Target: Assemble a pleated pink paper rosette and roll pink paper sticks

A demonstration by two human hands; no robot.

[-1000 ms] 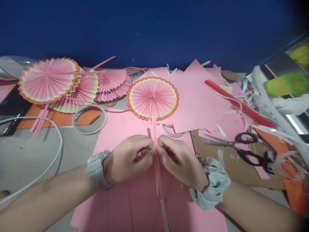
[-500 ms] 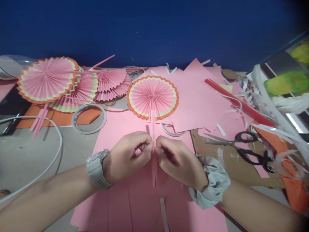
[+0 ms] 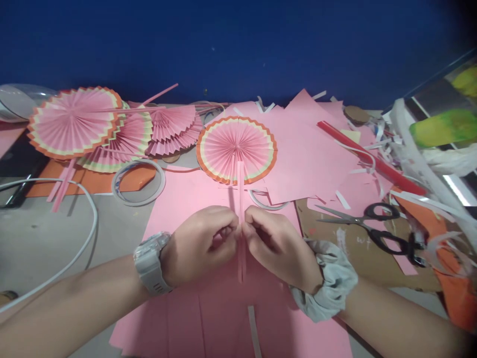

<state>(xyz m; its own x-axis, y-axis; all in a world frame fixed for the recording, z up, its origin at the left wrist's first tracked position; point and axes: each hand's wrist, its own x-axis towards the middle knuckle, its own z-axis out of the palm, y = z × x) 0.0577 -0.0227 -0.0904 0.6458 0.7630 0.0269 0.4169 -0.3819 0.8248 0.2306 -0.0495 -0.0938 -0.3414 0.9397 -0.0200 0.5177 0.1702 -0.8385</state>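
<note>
Between my two hands stands a narrow folded pink paper strip (image 3: pixel 240 191), running up toward a round pleated paper fan (image 3: pixel 236 149) with a pink middle and a cream and orange rim. My left hand (image 3: pixel 208 236), with a grey watch at its wrist, pinches the strip from the left. From the right, my right hand (image 3: pixel 278 246), wearing a pale scrunchie, pinches it at the same height. The fan lies spread beyond the hands. Whether the strip's top end touches the fan cannot be made out. Pink paper sheets (image 3: pixel 238 318) lie beneath both hands.
More pleated fans (image 3: pixel 72 122) are piled at the back left. Rolls of tape (image 3: pixel 138 183), a white cable (image 3: pixel 89 219) and orange paper (image 3: pixel 89 179) lie on the left. Scissors (image 3: pixel 367 221) rest on cardboard (image 3: pixel 335 266) at right, near a red strip (image 3: pixel 368 156) and paper scraps.
Both hands have shifted slightly right and a little nearer, together with the pink strip. The strip's top end sits a little farther up and right against the fan.
</note>
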